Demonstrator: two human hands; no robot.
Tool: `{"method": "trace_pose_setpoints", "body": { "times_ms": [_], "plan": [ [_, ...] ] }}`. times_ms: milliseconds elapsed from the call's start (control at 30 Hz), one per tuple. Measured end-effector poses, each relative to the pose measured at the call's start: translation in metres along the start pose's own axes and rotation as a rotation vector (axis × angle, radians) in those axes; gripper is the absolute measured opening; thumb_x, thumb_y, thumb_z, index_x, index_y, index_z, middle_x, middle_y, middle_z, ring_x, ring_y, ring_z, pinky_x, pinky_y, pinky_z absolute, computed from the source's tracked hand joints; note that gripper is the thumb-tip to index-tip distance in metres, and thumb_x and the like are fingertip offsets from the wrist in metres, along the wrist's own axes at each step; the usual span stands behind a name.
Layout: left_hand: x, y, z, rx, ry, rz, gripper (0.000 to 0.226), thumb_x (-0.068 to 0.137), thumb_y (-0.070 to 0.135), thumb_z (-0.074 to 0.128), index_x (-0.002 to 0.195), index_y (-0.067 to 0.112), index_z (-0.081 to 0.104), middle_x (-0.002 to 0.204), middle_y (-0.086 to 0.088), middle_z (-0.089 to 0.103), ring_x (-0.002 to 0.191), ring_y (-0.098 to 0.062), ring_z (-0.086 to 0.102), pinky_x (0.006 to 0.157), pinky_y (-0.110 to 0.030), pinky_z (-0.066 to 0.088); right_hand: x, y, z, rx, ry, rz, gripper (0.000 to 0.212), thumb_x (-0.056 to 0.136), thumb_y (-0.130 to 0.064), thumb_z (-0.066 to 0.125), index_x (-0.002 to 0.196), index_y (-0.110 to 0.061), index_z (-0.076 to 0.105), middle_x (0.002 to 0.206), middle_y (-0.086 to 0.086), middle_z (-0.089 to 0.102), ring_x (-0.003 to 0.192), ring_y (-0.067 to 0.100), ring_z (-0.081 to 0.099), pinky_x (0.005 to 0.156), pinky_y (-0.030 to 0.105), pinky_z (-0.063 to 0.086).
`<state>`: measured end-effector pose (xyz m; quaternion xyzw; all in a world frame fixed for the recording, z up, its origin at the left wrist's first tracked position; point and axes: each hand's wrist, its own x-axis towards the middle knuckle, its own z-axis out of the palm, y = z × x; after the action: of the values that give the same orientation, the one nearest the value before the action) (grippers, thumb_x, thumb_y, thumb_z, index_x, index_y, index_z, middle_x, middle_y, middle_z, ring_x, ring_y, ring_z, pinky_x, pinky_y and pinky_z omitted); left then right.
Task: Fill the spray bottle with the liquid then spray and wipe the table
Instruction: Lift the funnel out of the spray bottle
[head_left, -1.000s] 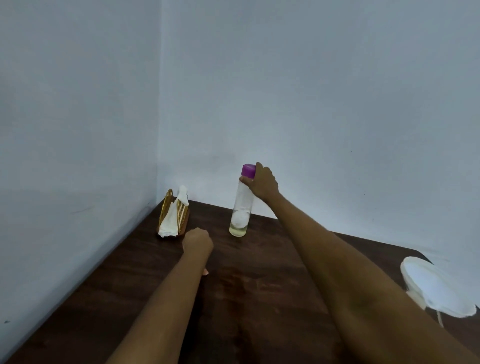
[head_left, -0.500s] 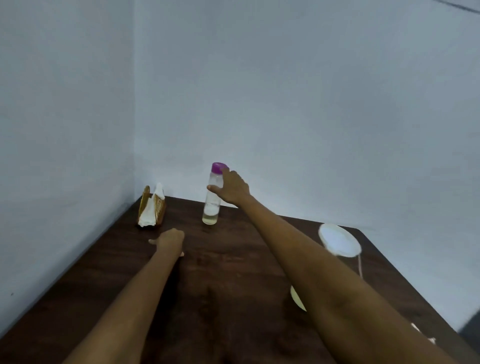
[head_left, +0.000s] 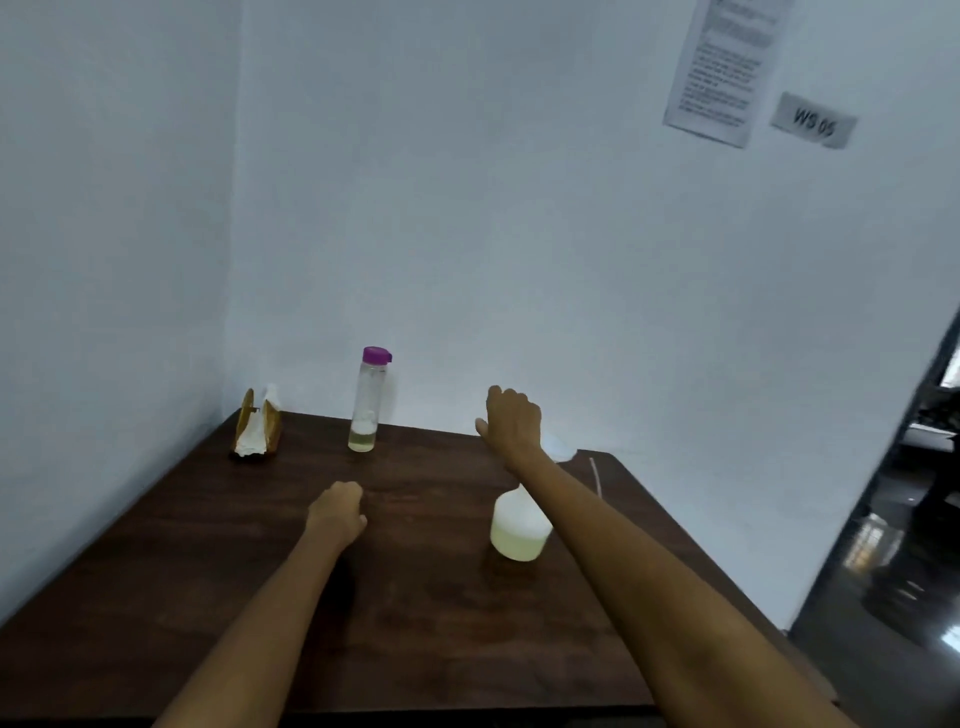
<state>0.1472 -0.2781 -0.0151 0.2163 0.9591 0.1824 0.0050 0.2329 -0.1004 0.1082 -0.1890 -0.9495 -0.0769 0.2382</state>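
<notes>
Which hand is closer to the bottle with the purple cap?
The right hand looks slightly nearer, raised to the right of the purple-capped bottle; the left hand rests fisted on the table, nearer the camera.

From my seat the feed looks dim and flat, with a cool bluish cast over the walls. Light seems soft and diffuse; I can't place its source. The dark table (head_left: 426, 613) soaks it up, showing only a faint sheen ahead of my left hand (head_left: 336, 512). A soft shadow lies under my left forearm, and another beneath the white bottle (head_left: 519, 527) just below my right hand (head_left: 511, 423). That hand is slightly smeared. Wide-angle bending tilts the wall paper (head_left: 727, 73) far above it, its print unreadable. The doorway right of it falls to murky dark with small glints.
</notes>
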Motion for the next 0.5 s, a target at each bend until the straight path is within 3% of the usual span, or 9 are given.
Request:
{"method": "trace_pose_setpoints", "body": {
  "times_ms": [100,167,200,300,400,500],
  "plan": [
    [-0.009,0.021,0.009,-0.035,0.009,0.045,0.036,0.091,0.024,0.058,0.124,0.011,0.054,0.127,-0.007,0.057,0.116,-0.021,0.057,0.096,-0.03,0.049,-0.018,0.027,-0.003,-0.149,-0.037,-0.018,0.012,0.093,-0.019,0.052,0.091,-0.008,0.058,0.078,0.006,0.059,0.085,0.026,0.06,0.061,0.026,0.034],
    [-0.014,0.036,0.015,-0.045,0.009,0.075,0.038,0.091,0.023,0.058,0.126,0.01,0.053,0.128,-0.008,0.056,0.118,-0.023,0.056,0.098,-0.031,0.048,-0.027,0.042,-0.005,-0.198,-0.076,-0.022,0.016,0.095,-0.021,0.048,0.083,-0.011,0.049,0.06,0.001,0.036,0.074,0.022,0.051,0.06,0.027,0.033],
    [-0.015,0.042,0.018,-0.049,0.007,0.092,0.039,0.091,0.022,0.058,0.127,0.01,0.052,0.129,-0.008,0.056,0.119,-0.023,0.055,0.099,-0.031,0.047,-0.029,0.05,-0.004,-0.191,-0.085,-0.02,0.017,0.096,-0.022,0.047,0.083,-0.011,0.048,0.06,0.001,0.034,0.073,0.022,0.049,0.063,0.027,0.033],
    [-0.015,0.059,0.027,-0.05,-0.016,0.127,0.04,0.092,0.022,0.057,0.129,0.01,0.05,0.131,-0.008,0.054,0.121,-0.022,0.053,0.101,-0.031,0.046,-0.031,0.066,0.004,-0.071,-0.113,0.041,0.028,0.098,-0.025,0.043,0.088,-0.005,0.06,0.078,0.008,0.055,0.074,0.025,0.056,0.066,0.028,0.035],
    [-0.012,0.074,0.037,-0.07,-0.034,0.164,0.041,0.092,0.022,0.058,0.13,0.009,0.05,0.131,-0.008,0.055,0.12,-0.021,0.055,0.101,-0.031,0.046,-0.026,0.08,0.005,0.123,-0.069,0.131,0.033,0.097,-0.028,0.045,0.094,-0.004,0.068,0.093,0.011,0.068,0.087,0.028,0.064,0.067,0.029,0.04],
    [-0.008,0.094,0.044,-0.141,-0.047,0.182,0.042,0.091,0.024,0.06,0.13,0.01,0.052,0.128,-0.007,0.057,0.116,-0.02,0.057,0.098,-0.03,0.049,-0.022,0.105,0.009,0.364,-0.028,0.227,0.036,0.096,-0.031,0.048,0.096,-0.004,0.071,0.098,0.011,0.07,0.094,0.028,0.063,0.073,0.031,0.043]
  ]
}}
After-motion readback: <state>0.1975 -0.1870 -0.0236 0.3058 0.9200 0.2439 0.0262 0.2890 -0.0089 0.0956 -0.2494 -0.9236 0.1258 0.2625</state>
